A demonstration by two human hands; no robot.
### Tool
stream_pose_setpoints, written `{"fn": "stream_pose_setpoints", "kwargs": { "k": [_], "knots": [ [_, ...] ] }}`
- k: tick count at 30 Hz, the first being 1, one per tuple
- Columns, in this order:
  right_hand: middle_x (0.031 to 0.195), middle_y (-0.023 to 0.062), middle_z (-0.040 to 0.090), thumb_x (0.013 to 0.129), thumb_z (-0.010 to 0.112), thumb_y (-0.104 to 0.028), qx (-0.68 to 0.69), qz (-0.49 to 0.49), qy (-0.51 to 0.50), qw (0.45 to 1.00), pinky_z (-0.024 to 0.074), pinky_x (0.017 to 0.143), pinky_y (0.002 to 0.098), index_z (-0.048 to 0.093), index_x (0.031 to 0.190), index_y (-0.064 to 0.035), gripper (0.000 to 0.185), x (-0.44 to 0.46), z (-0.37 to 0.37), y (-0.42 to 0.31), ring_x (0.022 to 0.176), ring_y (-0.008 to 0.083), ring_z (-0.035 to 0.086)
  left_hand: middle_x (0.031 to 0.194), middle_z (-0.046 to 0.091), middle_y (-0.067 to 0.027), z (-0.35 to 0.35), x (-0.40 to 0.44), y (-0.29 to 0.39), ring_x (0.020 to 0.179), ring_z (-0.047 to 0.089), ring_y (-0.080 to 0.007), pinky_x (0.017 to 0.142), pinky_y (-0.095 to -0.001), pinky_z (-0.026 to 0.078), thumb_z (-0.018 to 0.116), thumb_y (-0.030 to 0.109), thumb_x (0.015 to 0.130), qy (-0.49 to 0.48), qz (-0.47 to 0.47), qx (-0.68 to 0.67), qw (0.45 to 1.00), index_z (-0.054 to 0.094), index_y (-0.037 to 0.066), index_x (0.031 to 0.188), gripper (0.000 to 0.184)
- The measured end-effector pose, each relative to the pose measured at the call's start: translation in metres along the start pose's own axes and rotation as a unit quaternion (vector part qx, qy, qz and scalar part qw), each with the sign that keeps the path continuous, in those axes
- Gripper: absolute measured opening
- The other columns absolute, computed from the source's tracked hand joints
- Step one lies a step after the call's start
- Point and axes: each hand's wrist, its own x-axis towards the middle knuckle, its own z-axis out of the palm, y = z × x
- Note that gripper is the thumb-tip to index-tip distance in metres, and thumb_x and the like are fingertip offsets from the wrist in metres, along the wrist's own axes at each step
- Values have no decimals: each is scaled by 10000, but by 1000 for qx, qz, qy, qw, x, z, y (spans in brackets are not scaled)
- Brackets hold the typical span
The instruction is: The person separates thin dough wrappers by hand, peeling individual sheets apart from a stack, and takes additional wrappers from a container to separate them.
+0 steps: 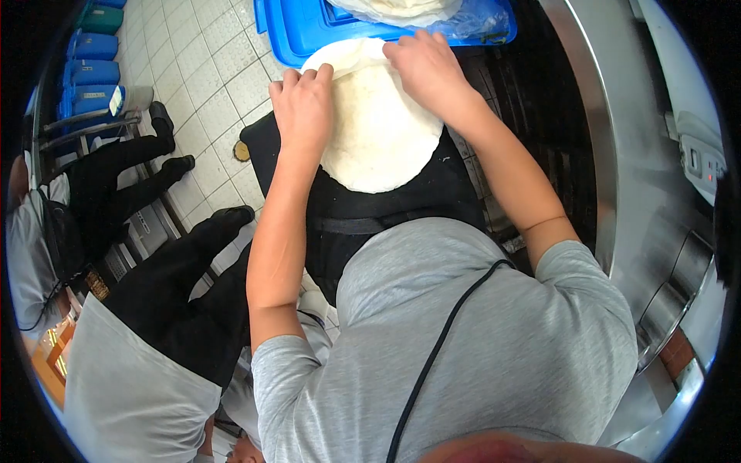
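A large, round, pale tortilla (382, 143) hangs above my lap, its far edge folded over or doubled. My left hand (302, 104) grips that edge at the left, fingers curled over it. At the right of the same edge, my right hand (428, 73) pinches the tortilla with bent fingers. Just beyond my hands is a blue plastic lid or tray (289, 38). On it lies a clear plastic bag (463, 21) with more pale, flat rounds (409, 6) in or on it, cut off by the top of the view.
A steel counter edge (590, 116) runs along my right side, with a dark grated area (540, 116) beside it. Two people in grey shirts and black trousers (177, 301) stand at my left. Several blue bins (93, 73) line the tiled floor (208, 85) farther off.
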Motion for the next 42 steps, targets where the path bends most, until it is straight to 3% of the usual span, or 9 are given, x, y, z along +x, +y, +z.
{"fn": "stream_pose_setpoints", "kwargs": {
  "k": [9, 12, 18, 24, 26, 30, 32, 34, 42],
  "knots": [
    [995, 185, 729, 967, 659, -77, 47, 68, -5, 997, 543, 887, 534, 734, 1110, -46, 165, -3, 7, 5, 962, 407, 707, 1001, 786, -131, 14, -10, -10, 1008, 689, -349, 909, -511, 459, 688, 138, 997, 30, 17, -25, 999, 656, 87, 1142, 157],
    [991, 217, 729, 952, 649, -62, 101, 62, -17, 993, 566, 871, 552, 729, 1088, -25, 162, -5, 2, 14, 980, 435, 722, 1004, 772, -154, 15, -12, -18, 991, 695, -373, 896, -518, 495, 732, 150, 986, 14, -55, -98, 994, 678, 78, 1137, 175],
    [970, 243, 739, 943, 620, -44, 90, 39, -6, 995, 577, 853, 557, 714, 1060, -18, 153, -8, -3, 5, 956, 439, 743, 937, 718, -173, 5, -15, -19, 938, 694, -394, 835, -520, 537, 728, 145, 979, 18, -39, -139, 989, 685, 57, 1016, 105],
    [900, 246, 719, 920, 629, -10, 45, 62, -48, 996, 560, 825, 557, 665, 1030, -3, 117, -9, -15, -21, 916, 432, 722, 880, 715, -216, 2, -14, -15, 867, 715, -460, 770, -570, 564, 677, 106, 995, -14, -58, -164, 985, 613, 27, 1046, 113],
    [903, 248, 722, 912, 622, 1, 47, 75, -81, 993, 561, 823, 559, 659, 1043, -4, 136, -10, -21, -25, 928, 428, 727, 987, 750, -260, -1, -13, -12, 925, 733, -490, 773, -583, 557, 664, 155, 1042, -104, -108, -145, 978, 601, 49, 1138, 156],
    [939, 235, 728, 929, 665, -40, 63, 80, -44, 994, 560, 852, 554, 676, 1038, -9, 114, -13, -13, -17, 950, 432, 728, 911, 724, -215, -1, -20, -13, 902, 718, -452, 794, -560, 568, 672, 103, 1006, -91, -107, -150, 979, 576, 6, 1098, 165],
    [948, 233, 728, 937, 677, -57, 86, 83, -15, 993, 558, 866, 553, 680, 1036, -6, 111, -15, -5, -3, 954, 438, 726, 945, 730, -203, 6, -27, -20, 948, 707, -431, 825, -543, 561, 700, 123, 999, 7, -99, -177, 979, 609, 23, 1072, 154],
    [993, 210, 756, 937, 617, -44, 99, 85, -45, 990, 583, 849, 544, 726, 1042, -28, 151, -17, -1, 6, 972, 414, 755, 958, 728, -200, 7, -31, -27, 964, 701, -425, 832, -536, 555, 712, 130, 994, -16, -119, -194, 973, 626, 28, 1053, 145],
    [915, 230, 743, 927, 641, -57, 35, 61, -36, 997, 588, 829, 548, 708, 998, -16, 106, -18, -17, -18, 929, 404, 770, 912, 734, -233, 2, -35, -27, 879, 723, -448, 788, -504, 556, 730, 133, 995, -40, -109, -221, 968, 663, 27, 1070, 146]
  ]
}}
